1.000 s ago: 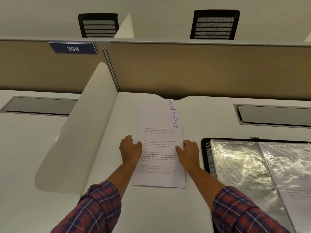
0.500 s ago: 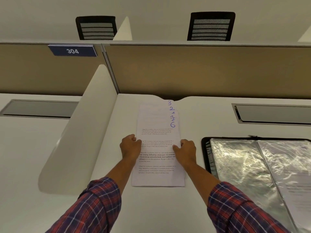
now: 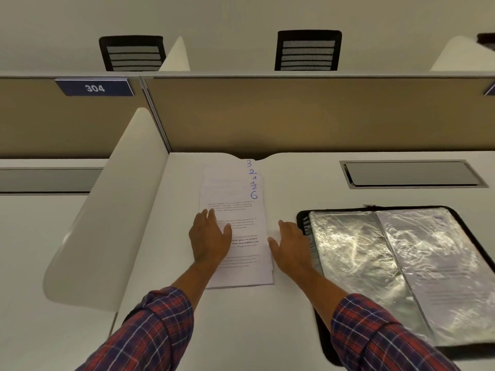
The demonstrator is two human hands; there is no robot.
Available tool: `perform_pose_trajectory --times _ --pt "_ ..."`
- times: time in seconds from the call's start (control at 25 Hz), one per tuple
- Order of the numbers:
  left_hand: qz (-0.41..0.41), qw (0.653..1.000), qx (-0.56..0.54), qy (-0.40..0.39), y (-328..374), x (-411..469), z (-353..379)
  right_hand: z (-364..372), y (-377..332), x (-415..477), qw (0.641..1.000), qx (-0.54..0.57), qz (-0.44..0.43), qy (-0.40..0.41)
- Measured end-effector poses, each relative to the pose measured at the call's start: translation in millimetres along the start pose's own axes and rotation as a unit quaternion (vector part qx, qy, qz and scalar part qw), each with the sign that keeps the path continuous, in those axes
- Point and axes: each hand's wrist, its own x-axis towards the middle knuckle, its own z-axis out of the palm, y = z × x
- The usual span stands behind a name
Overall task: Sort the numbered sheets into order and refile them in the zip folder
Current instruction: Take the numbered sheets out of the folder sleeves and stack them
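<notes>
Nearest the viewer, two forearms in red-and-blue plaid sleeves (image 3: 150,330) are reaching forward over a white desk (image 3: 241,322) toward a stack of numbered sheets (image 3: 241,199), which is lying flat on the desk with its long side running away from the viewer. The left hand (image 3: 210,236) is resting palm down on the stack's left edge, its fingers straight and slightly spread, grasping nothing. The right hand (image 3: 292,242) is lying just right of the stack on the bare desk, fingers relaxed and extended, holding nothing; its thumb is pointing at the stack's right edge, and whether it is touching the paper cannot be told. Right of the stack, with the right hand between them, a black zip folder (image 3: 401,263) is lying open, showing shiny clear pockets, one with a printed page inside. The sheets are fanning out at the stack's far end, so blue handwritten numbers are showing at their right corners, reading far to near 3, 2, 1, 7, 6. Left of the stack a white rounded divider (image 3: 112,210) is standing upright. Beyond the stack to its right a grey hatch (image 3: 409,174) is sitting in the desk. Behind the stack a tan partition (image 3: 294,116) is rising, carrying a blue plate (image 3: 95,88) reading 304 to the left, and two black chair backs (image 3: 308,50) are showing above it.
</notes>
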Motion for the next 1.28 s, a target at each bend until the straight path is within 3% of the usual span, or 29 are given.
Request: perform_pose_trajectory --times 0.24,0.52,0.8,1.28 --pt "0.126 0.988 0.092 -0.013 48 -45 37 -21 52 -32 0.991 -0.096 -0.079 0.040" --pt "0.217 0.964 0.149 -0.045 134 -114 90 -66 156 -80 0.988 -0.136 -0.066 0.028" --pt "0.252 0.949 0.172 -0.077 213 -172 145 -108 268 -118 0.993 -0.120 -0.004 0.021" --pt "0.246 0.947 0.167 -0.124 294 -240 217 -140 401 -172 0.971 -0.100 0.203 0.079"
